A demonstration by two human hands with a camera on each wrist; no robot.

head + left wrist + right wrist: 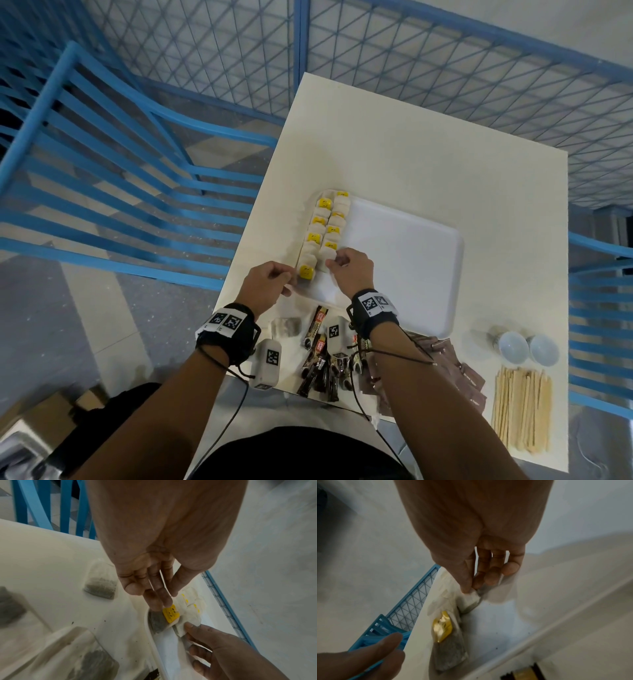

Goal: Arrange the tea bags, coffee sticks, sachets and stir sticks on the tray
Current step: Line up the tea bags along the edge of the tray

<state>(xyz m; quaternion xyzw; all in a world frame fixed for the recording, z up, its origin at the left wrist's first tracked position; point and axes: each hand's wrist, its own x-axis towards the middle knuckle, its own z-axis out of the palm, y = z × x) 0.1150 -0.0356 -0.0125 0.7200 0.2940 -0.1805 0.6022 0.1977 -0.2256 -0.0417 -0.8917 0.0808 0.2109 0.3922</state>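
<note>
The white table [411, 144] carries a white tray [404, 260] whose long axis runs away from the person. Two columns of tea bags [325, 229] with yellow tags fill the tray's left strip, overlapping like shingles along that axis; the rest of the tray is bare. At the table's near edge lie the coffee sticks [320, 359], brown sachets [466, 377] and, well to the right, the wooden stir sticks [522, 407] beside two small white bowls [527, 347]. A few loose tea bags [100, 586] wait just left of the tray's near corner.

The relation that matters: the near end of the right column sits directly under the right hand [352, 267], so that hand is nearer to it. Its thumb and fingertips [467, 588] pinch the corner of the nearest tea bag [471, 600] there, wrist angled in from the near side. The left hand [270, 284] hovers at the tray's near-left corner, fingers loosely extended and holding nothing, their tips just at the yellow tag [170, 613] of the left column's nearest bag. Likely next is squaring this bag into line.
</note>
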